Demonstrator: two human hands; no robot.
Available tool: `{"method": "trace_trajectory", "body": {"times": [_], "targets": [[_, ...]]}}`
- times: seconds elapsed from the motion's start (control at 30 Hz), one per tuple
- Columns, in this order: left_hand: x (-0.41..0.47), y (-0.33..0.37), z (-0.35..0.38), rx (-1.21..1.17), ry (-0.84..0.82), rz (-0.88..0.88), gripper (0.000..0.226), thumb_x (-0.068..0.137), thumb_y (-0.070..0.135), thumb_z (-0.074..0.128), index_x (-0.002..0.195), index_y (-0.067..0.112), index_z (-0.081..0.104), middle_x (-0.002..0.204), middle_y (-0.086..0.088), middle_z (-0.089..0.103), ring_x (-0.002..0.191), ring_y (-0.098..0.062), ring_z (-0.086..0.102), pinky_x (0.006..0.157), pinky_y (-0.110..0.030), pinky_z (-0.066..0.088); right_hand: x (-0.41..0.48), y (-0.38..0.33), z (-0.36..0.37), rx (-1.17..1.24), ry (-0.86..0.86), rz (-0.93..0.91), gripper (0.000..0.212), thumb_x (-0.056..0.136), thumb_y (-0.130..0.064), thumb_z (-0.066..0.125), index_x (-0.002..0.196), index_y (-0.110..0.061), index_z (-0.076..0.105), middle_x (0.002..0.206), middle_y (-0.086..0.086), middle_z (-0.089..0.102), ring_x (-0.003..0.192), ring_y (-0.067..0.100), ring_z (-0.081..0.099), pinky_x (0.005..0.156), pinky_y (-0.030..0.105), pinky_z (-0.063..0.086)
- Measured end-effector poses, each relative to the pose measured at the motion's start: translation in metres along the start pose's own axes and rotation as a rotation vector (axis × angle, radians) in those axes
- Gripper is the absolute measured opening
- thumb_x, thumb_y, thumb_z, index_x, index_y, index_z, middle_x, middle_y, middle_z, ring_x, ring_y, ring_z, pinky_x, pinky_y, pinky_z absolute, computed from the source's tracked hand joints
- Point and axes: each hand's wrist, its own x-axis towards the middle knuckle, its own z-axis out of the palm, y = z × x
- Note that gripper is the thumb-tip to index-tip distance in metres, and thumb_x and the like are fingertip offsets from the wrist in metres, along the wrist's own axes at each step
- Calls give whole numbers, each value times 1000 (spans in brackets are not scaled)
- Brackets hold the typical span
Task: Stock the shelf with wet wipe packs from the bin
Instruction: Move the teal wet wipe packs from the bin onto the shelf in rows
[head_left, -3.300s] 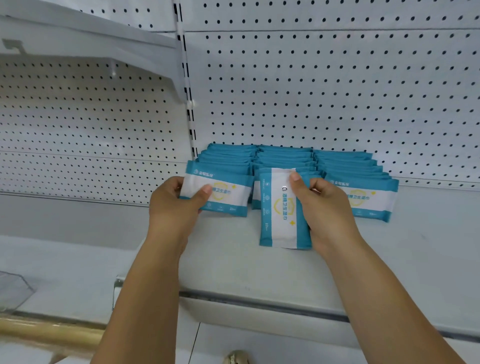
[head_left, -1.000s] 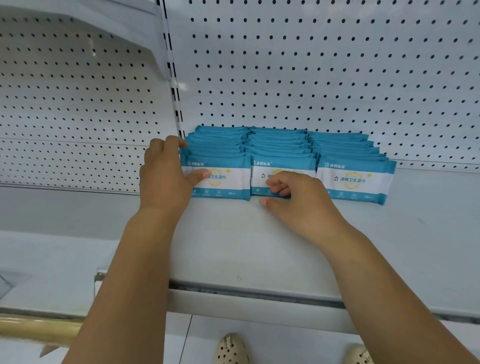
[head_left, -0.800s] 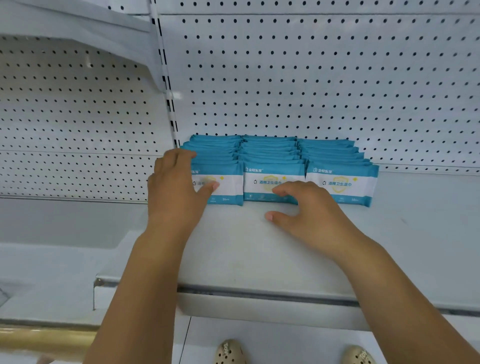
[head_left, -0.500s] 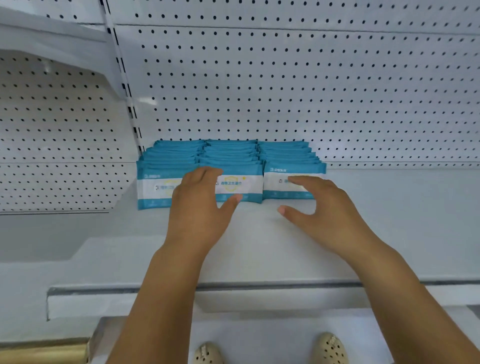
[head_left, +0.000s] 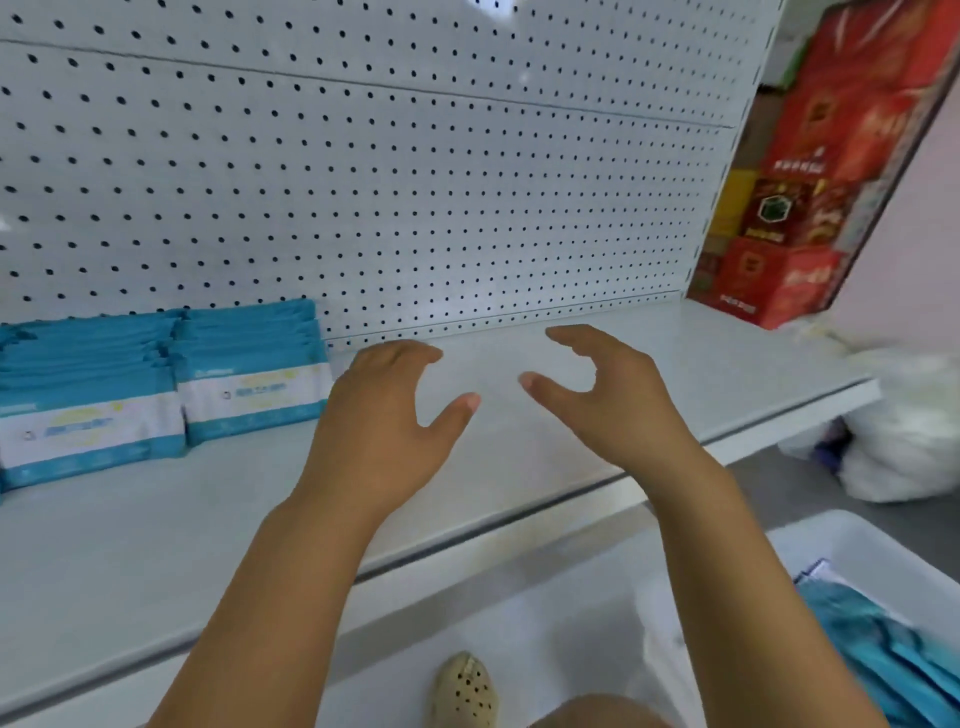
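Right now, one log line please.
left hand open; right hand open; teal-and-white wet wipe packs on white metal shelf; white plastic bin holds more

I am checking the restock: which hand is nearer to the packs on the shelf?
Left. The left hand hovers just right of the packs; the right hand is farther right, over bare shelf.

There is one wide-angle view, from a camera on the person's head. It stands close before the shelf (head_left: 156, 545) and looks forward and down across it, angled toward its right end. The pegboard (head_left: 415, 182) behind the shelf fills the upper frame. Forearms run up from the bottom edge, with the left hand (head_left: 384, 441) and right hand (head_left: 613, 405) over the shelf mid-frame. Below the shelf's front edge are a shoe (head_left: 465, 691) and the bin (head_left: 883, 551).
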Motion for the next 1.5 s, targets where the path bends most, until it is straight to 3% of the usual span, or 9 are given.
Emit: {"method": "trace_trajectory", "body": {"times": [0.4, 0.57, 0.73, 0.83, 0.97, 1.07, 1.2, 1.37, 1.5], "targets": [[21, 134, 131, -217, -255, 150, 53, 90, 59, 58, 134, 30, 53, 139, 13, 50, 130, -6, 43, 95, -21, 33, -70, 142, -129, -281, 48, 283, 57, 86, -43, 74, 138, -29, 56, 140, -11, 56, 129, 9, 49, 101, 19, 36], [-6, 164, 178, -296, -364, 196, 45, 89, 52, 63, 125, 25, 60, 125, 13, 57, 120, -10, 50, 89, -22, 38, -114, 195, -159, -402, 5, 434, 55, 86, -42, 74, 136, -27, 58, 136, -5, 60, 126, 15, 52, 102, 29, 44], [-37, 147, 215, -165, -397, 400, 49, 86, 54, 47, 107, 16, 71, 111, 2, 71, 120, -20, 58, 110, -38, 34, -153, 243, -162, -440, -155, 568, 50, 87, -40, 75, 133, -26, 61, 135, -7, 62, 118, 14, 57, 91, 14, 36], [-44, 147, 231, -195, -418, 428, 50, 88, 50, 48, 111, 12, 70, 116, 0, 70, 123, -21, 57, 118, -41, 28, -166, 267, -162, -470, -229, 654, 48, 88, -44, 72, 132, -27, 61, 133, -9, 62, 118, 12, 56, 88, 15, 32], [-60, 146, 243, -245, -513, 345, 41, 95, 44, 59, 124, 16, 65, 128, 1, 64, 126, -18, 53, 109, -31, 34, -180, 299, -160, -440, -249, 781, 51, 85, -53, 72, 129, -29, 62, 133, -4, 60, 116, 15, 56, 84, 17, 42], [-74, 138, 251, -218, -602, 266, 46, 93, 46, 61, 131, 19, 60, 133, 2, 60, 124, -17, 52, 99, -28, 40, -191, 316, -153, -443, -293, 809, 62, 84, -56, 72, 137, -28, 56, 143, -2, 53, 129, 20, 51, 104, 29, 40], [-90, 125, 264, -144, -774, 174, 57, 95, 54, 53, 141, 20, 51, 144, 2, 53, 131, -18, 47, 106, -32, 40, -202, 329, -138, -479, -313, 830, 85, 77, -69, 70, 149, -35, 40, 147, -2, 49, 135, 22, 42, 112, 42, 40], [-100, 115, 272, -178, -870, 56, 65, 93, 60, 51, 147, 24, 44, 157, 5, 39, 142, -17, 37, 113, -39, 39, -205, 341, -132, -432, -210, 809, 67, 83, -63, 69, 139, -28, 56, 139, -3, 57, 123, 20, 54, 106, 37, 46], [-97, 116, 274, -162, -878, 42, 64, 94, 59, 51, 145, 22, 48, 154, 3, 43, 139, -20, 42, 109, -39, 41, -206, 350, -137, -388, -138, 853, 51, 89, -54, 67, 133, -28, 61, 132, -1, 62, 115, 20, 59, 99, 31, 46]]}}
